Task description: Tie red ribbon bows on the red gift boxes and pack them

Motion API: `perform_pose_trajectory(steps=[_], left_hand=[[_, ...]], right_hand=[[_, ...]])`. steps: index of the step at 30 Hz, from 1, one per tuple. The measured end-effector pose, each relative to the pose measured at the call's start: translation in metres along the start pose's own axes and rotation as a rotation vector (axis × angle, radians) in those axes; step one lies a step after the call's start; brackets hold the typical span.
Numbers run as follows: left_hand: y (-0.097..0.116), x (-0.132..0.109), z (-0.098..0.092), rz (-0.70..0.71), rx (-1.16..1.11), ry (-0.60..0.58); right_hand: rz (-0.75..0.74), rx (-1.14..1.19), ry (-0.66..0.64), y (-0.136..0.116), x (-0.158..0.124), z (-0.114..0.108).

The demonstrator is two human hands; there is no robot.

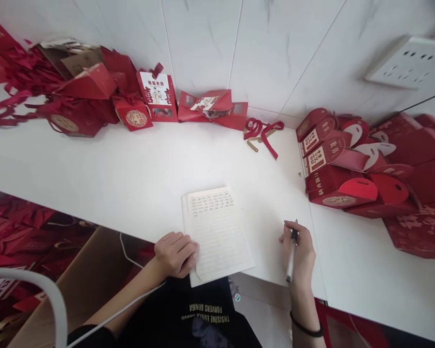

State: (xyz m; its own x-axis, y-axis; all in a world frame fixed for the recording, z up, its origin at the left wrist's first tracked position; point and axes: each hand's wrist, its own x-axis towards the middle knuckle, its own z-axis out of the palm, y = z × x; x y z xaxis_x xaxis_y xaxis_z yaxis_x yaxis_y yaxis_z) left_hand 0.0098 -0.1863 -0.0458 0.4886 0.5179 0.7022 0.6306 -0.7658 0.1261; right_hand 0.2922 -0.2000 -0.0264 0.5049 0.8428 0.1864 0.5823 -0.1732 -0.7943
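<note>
An open notepad lies on the white table in front of me, with several lines of handwriting near its top and blank ruled lines below. My left hand rests at the notepad's left edge, fingers curled together; whether anything is inside them is hidden. To the right of the notepad, my right hand holds a pen between thumb and fingers. The pen's shaft points down toward my wrist, which wears a black band.
Red gift boxes line the wall at the back left. More red boxes are stacked at the right. A red ribbon lies near the back corner. A power strip is on the wall. A white cable crosses my left arm.
</note>
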Motion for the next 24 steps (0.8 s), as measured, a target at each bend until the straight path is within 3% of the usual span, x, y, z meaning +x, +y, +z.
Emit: perform_pose_trajectory(steps=[5,10,13,15,17,19,21,24], left_hand=[[0.001,-0.006,0.002,-0.029,-0.016,0.016],[0.002,-0.006,-0.005,-0.077,-0.108,-0.042],[0.004,-0.005,-0.011,-0.113,-0.170,-0.085],[0.004,-0.003,-0.014,-0.162,-0.199,-0.130],[0.000,0.002,-0.016,-0.237,-0.228,-0.223],[-0.007,0.010,-0.015,-0.333,-0.248,-0.365],[-0.017,0.022,-0.013,-0.418,-0.237,-0.466],[-0.036,0.041,-0.008,-0.438,-0.202,-0.462]], right_hand=[[-0.341,-0.187,-0.035,0.009,0.000,0.007],[-0.443,-0.441,-0.017,0.015,0.000,0.016],[-0.499,-0.487,0.112,0.007,-0.001,0.023],[-0.599,-0.420,0.235,-0.015,-0.010,0.032],[-0.733,-0.266,0.252,-0.052,-0.030,0.045],[-0.796,-0.106,0.101,-0.094,-0.059,0.064],[-0.887,-0.004,-0.141,-0.132,-0.090,0.087],[-0.943,-0.012,-0.295,-0.166,-0.121,0.128]])
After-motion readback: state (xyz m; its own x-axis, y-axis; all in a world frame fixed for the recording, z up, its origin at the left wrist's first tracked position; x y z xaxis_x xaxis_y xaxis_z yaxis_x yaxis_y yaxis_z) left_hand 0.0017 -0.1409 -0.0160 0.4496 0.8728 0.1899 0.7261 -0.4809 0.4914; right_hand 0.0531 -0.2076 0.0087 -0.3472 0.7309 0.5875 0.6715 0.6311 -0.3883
